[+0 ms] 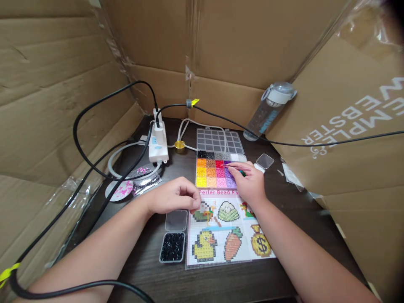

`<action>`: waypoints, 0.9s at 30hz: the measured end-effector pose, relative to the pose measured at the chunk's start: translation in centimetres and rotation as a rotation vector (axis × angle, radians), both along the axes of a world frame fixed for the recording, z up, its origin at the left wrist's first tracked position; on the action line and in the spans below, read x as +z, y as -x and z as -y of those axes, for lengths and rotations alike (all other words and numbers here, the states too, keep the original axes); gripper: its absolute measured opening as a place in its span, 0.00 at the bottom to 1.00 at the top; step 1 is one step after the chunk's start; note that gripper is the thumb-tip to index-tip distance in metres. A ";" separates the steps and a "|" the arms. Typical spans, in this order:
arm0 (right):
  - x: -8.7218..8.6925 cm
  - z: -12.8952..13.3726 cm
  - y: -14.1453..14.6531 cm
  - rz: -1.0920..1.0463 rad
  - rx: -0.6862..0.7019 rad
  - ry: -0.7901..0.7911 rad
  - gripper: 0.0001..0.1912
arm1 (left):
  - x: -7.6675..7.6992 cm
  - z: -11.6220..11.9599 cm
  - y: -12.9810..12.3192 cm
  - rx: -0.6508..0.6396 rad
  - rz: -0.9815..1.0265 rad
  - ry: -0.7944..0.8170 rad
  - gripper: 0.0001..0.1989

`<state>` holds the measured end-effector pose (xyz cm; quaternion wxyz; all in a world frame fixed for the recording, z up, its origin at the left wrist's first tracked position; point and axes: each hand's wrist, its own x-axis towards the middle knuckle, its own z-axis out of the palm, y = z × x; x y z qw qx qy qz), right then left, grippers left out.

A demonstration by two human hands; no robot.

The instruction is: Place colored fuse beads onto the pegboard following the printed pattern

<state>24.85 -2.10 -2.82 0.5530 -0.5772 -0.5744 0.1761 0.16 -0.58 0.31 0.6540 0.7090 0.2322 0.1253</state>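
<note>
My right hand (249,181) pinches a pair of tweezers (232,166), their tips over the red beads in the bead box (211,172). Its compartments hold beads sorted by colour, and the clear gridded lid (221,141) is folded back behind. Curled fingers close my left hand (176,194) at the upper left edge of the pattern sheet (217,244); whether anything is between them is hidden. Printed on the sheet are pixel pictures, among them a duck, a carrot and a money bag. A small open case of black beads (172,247) lies left of it.
A white power strip (158,145) with plugs and looping black cables (75,122) takes up the left. Pink beads lie on a round white dish (118,191). A gold cup (179,145) stands behind. A bottle (268,111) leans at the back right. Cardboard walls (221,50) surround the table.
</note>
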 end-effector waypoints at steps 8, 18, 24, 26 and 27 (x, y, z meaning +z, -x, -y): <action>-0.2 -0.1 -0.1 -0.014 -0.005 0.000 0.05 | -0.2 -0.1 0.0 -0.011 0.015 -0.020 0.09; -0.2 -0.3 -0.3 -0.037 0.012 0.020 0.04 | -0.1 -0.1 -0.2 -0.013 0.005 -0.020 0.09; 0.1 -0.3 -0.4 -0.050 -0.001 0.021 0.04 | 0.1 -0.3 -0.2 -0.037 -0.016 -0.077 0.12; 0.2 -0.4 -0.4 -0.057 -0.003 0.020 0.04 | 0.1 -0.4 -0.2 -0.048 -0.026 -0.089 0.12; 0.2 -0.4 -0.4 -0.064 -0.007 0.017 0.03 | 0.1 -0.5 -0.2 -0.051 -0.028 -0.093 0.12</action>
